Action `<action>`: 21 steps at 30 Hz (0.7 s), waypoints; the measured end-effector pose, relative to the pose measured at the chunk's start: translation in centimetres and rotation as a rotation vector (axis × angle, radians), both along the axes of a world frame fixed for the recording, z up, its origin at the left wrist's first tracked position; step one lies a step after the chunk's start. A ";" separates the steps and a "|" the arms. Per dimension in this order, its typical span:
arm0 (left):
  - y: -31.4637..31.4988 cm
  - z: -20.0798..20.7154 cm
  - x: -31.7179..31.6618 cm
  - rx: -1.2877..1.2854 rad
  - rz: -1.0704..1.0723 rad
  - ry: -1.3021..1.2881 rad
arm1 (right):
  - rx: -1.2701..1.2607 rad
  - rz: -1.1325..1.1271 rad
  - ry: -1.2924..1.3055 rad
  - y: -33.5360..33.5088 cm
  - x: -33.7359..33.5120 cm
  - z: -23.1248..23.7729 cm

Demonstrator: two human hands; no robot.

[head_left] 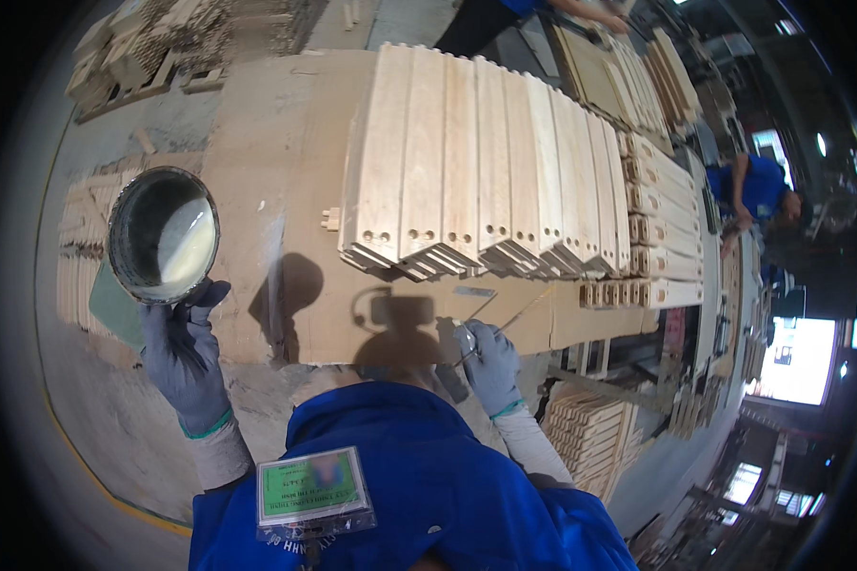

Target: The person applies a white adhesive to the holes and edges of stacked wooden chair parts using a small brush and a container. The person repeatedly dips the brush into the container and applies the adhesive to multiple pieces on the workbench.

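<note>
My left hand (181, 357), in a grey glove, grips a dark round pot (129, 238) by its lower side. The pot is tilted so its inside shows, with a creamy white liquid (190, 249) pooled at one side. My right hand (490, 366), gloved too, is closed around a thin stick-like tool (468, 358) near the table's close edge; the tool's exact kind is too small to tell. Beyond that hand, a row of pale wooden slats (452, 157) with paired round holes at their near ends lies on the cardboard-covered table (257, 124).
More wooden parts with holes (662, 224) are stacked to the right. Slats (590, 428) lie below the table's right side. Wood piles (152, 57) stand at the far left. A co-worker in blue (757, 186) is at the right; another person's arm (590, 11) shows at the top.
</note>
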State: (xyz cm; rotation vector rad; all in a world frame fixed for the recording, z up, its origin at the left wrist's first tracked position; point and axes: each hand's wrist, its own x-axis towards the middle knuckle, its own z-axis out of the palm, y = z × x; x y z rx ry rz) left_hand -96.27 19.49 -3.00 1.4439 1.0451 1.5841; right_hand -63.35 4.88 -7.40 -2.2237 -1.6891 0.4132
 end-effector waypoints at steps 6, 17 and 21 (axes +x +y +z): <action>0.3 1.9 2.2 -0.003 -0.133 0.009 | 0.300 -0.284 -0.149 -1.1 4.0 -4.2; -5.5 5.1 11.8 -0.293 -0.548 -0.488 | 0.522 -0.346 -0.067 -12.9 10.5 -0.2; -10.5 4.9 20.5 -0.252 -0.614 -0.466 | 0.512 -0.454 -0.093 -21.0 13.8 2.5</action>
